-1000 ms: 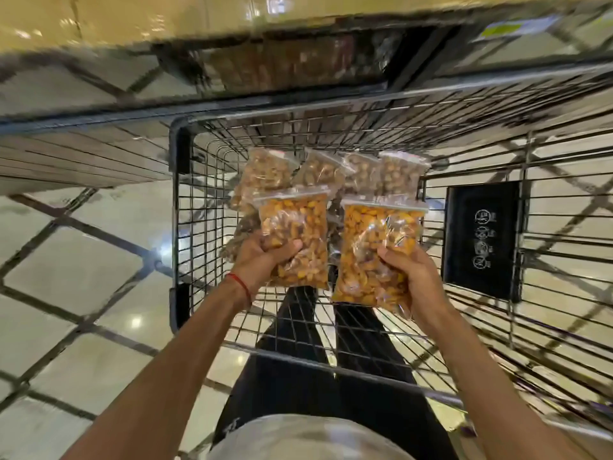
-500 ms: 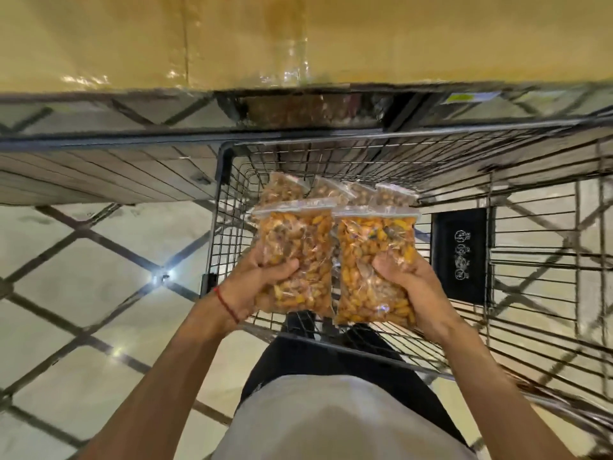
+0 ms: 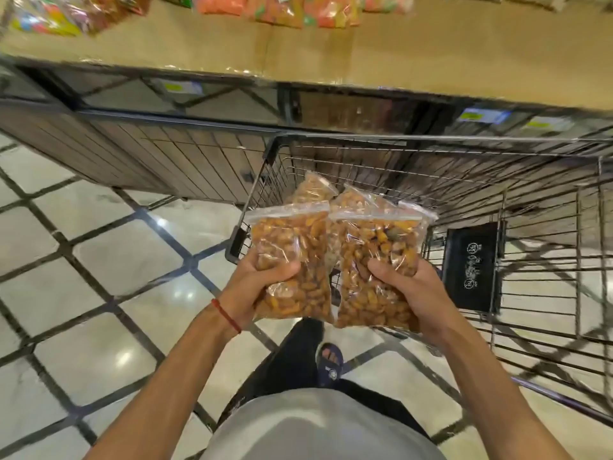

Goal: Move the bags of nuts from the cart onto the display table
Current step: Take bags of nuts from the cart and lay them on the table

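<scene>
Above the cart (image 3: 464, 180) | left hand (image 3: 255, 287) clutches one nut bag (image 3: 292, 257) | right hand (image 3: 414, 290) clutches another bag (image 3: 374, 260) | display table (image 3: 365, 58) far.

Glossy pale floor tiles (image 3: 109, 250) with dark diagonal grout lines fill the left, a blue sandal (image 3: 329, 363) planted on them below; colourful packets (image 3: 282, 8), blurred, line the top edge, and yellow price labels (image 3: 482, 116) sit beneath

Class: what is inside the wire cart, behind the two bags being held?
More clear bags of nuts stand in the wire cart; three tops show. The held bags hide their lower parts and the cart's floor there.
</scene>
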Available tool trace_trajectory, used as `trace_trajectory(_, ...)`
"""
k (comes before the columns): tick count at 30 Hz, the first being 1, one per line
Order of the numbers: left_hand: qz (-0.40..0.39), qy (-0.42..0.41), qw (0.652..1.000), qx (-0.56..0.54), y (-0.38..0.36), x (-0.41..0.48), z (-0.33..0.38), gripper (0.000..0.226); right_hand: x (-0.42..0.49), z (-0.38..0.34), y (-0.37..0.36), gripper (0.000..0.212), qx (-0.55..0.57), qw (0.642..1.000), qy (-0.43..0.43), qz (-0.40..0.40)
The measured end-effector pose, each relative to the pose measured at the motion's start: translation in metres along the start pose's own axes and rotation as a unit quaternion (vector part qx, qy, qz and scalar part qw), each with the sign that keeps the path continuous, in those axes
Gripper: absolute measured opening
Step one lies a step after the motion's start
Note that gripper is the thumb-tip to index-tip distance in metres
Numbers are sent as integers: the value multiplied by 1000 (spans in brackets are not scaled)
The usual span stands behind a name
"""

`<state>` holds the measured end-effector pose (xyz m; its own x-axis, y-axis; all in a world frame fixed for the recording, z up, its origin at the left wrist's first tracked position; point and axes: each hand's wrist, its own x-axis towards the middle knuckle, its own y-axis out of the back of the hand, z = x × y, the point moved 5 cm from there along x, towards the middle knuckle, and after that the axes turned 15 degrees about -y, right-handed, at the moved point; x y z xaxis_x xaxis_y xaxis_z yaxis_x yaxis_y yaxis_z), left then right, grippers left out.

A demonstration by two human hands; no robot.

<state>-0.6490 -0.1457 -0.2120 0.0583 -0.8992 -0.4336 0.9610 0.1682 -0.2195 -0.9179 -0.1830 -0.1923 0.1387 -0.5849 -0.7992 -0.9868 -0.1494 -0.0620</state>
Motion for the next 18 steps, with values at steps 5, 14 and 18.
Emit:
trace_trajectory(5, 57, -34, 997, 25, 22, -60, -8, 100, -33, 12, -29, 60, -45, 998, 35, -40)
trace_trajectory(14, 114, -69, 991, 11, 96, -137, 4, 78, -64, 35, -102, 56, -135, 989, 39, -50)
trace_trajectory(18, 137, -85, 987, 5, 153, -161, 10, 81, -68, 38, -158, 55, -145, 986, 46, -65)
